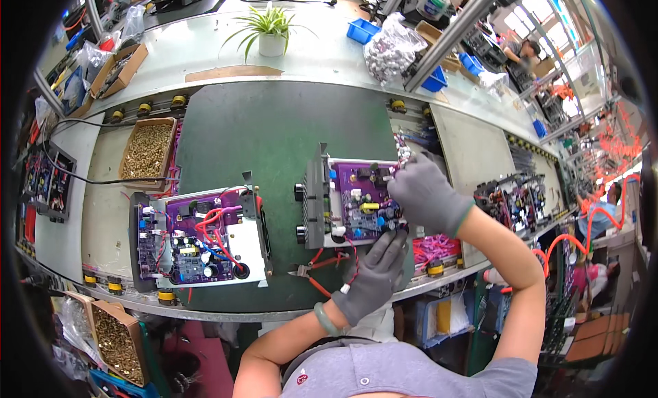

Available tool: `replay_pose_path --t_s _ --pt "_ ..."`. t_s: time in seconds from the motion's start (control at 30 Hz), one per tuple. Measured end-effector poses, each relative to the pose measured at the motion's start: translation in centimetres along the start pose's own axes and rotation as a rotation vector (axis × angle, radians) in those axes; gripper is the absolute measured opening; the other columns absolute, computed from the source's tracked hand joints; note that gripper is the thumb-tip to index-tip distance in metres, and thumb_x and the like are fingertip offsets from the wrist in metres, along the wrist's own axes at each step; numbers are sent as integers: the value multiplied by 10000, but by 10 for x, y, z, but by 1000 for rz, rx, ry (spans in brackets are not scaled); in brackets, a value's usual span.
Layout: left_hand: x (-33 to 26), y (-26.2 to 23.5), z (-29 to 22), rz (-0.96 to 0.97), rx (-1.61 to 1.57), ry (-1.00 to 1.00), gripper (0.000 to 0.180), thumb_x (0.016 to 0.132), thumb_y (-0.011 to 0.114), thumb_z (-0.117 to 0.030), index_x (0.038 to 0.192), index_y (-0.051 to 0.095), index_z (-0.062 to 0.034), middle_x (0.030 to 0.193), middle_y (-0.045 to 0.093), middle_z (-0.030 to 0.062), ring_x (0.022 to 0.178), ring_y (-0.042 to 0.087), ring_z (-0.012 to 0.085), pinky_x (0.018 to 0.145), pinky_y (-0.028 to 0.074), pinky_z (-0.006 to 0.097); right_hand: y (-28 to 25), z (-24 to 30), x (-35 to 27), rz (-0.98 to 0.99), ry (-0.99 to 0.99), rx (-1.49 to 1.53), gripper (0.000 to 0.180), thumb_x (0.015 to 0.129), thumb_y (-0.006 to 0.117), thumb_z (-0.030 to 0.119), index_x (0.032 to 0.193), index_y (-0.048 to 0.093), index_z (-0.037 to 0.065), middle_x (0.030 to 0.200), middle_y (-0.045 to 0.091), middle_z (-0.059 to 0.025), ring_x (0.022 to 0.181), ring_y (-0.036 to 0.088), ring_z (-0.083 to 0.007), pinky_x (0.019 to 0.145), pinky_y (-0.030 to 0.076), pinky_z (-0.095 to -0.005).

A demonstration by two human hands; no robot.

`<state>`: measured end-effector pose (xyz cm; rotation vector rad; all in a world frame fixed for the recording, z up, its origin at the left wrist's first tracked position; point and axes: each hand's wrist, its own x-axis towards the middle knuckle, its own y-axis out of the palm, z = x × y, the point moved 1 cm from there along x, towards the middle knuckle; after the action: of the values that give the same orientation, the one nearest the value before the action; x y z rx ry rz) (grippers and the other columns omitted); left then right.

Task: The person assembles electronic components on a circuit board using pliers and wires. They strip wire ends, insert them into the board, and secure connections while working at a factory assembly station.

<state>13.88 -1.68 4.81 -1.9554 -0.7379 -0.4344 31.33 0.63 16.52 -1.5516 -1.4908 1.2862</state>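
On the dark green work mat (240, 137) sits a metal chassis with a purple circuit board (360, 199), its black finned side on the left. My right hand (432, 192), in a grey glove, is closed at the board's right edge; what its fingers pinch is hidden. My left hand (373, 278), also gloved, lies with fingers stretched out against the chassis's near edge. Beside it a red-and-black twisted wire (355, 264) with a white plug hangs from the board. Red-handled cutting pliers (308, 269) lie left of my left hand.
A second chassis (199, 237) with red wires stands on the left. Behind it is a carton of brass-coloured fasteners (147, 150). Pink wires (435, 248) lie to the right, and more board assemblies (514, 202) sit farther right. A potted plant (271, 41) stands on the far shelf.
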Motion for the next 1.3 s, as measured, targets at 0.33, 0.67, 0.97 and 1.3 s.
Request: replay_pose_path --t_s 0.33,0.67,0.97,1.3 --pt "-16 -64 -20 -345 -107 -4 438 728 728 -78 1155 627 -79 1229 603 113 1188 573 313 980 484 448 15 -1 -19 -620 79 266 87 834 728 172 858 664 117 762 648 -30 752 657 -233 890 488 -413" --pt "-39 -60 20 -159 8 -471 476 803 806 -359 1173 647 -106 1094 650 152 795 702 295 680 567 405 6 79 12 -574 56 450 195 792 779 285 899 738 126 941 697 -73 930 651 -256 893 450 -408" --pt "-34 -49 23 75 -104 -626 412 820 754 -464 1064 695 -137 992 668 100 857 694 318 716 547 451 18 64 -4 -705 87 1016 143 872 734 170 930 727 40 889 695 -109 837 667 -274 768 519 -369" --pt "-47 -55 29 244 -343 -583 224 951 623 -305 999 640 -87 764 669 69 651 673 249 589 506 399 17 62 -3 -690 -45 1085 169 897 695 188 960 708 32 887 672 -109 862 642 -307 790 504 -398"
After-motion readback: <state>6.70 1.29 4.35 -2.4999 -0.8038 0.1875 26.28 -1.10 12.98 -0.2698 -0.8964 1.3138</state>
